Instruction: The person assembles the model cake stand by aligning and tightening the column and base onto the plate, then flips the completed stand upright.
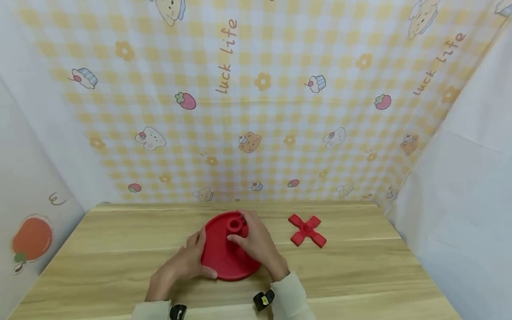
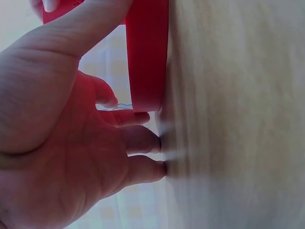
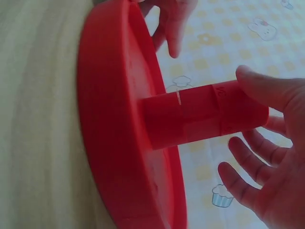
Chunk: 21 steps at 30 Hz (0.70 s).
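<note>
A red round base with a raised rim (image 1: 218, 255) lies on the wooden table. From it rises a hollow red tube (image 3: 202, 114), upright on the table and showing a seam partway along. My left hand (image 1: 187, 261) grips the base's left edge, thumb at the front of the rim and fingers around the far left side. Thumb and index finger of my right hand (image 1: 258, 240) pinch the tube near its top end; the other fingers of that hand are spread beside it. In the right wrist view, part of the left hand (image 3: 174, 21) shows beyond the base.
To the right of the base, a red cross-shaped piece (image 1: 306, 227) with a small hub lies flat on the wooden table (image 1: 360, 271). A yellow checked cloth (image 1: 280, 111) hangs behind the table. White sheets (image 1: 460, 191) stand at both sides.
</note>
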Available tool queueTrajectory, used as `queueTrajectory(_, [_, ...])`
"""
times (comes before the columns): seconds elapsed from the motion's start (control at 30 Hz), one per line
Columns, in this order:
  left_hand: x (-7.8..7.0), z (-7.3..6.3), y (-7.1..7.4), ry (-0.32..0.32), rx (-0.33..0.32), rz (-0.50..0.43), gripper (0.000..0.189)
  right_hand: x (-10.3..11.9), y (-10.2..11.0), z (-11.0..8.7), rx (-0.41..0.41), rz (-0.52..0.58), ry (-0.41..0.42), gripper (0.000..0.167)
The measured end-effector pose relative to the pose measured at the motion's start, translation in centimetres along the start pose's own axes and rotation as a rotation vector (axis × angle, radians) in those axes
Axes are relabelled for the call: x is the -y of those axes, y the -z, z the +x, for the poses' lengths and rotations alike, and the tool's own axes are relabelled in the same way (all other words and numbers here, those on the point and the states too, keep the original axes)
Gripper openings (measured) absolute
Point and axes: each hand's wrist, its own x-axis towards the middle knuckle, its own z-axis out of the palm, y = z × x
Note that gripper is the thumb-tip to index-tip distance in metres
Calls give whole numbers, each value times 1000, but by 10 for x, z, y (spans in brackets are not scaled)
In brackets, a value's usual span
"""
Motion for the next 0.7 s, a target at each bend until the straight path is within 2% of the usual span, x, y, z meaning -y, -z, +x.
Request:
queueTrajectory(0.27, [1, 0, 0, -14, -13, -7, 133, -3, 4, 3, 88, 112, 46, 71])
queueTrajectory(0.4, [-1, 0, 1, -3, -5, 4, 132, -2, 3, 4, 95, 114, 62, 74])
queueTrajectory(0.7, [-1, -2, 1, -2, 2, 16, 128, 0, -1, 5, 74, 110, 4, 78])
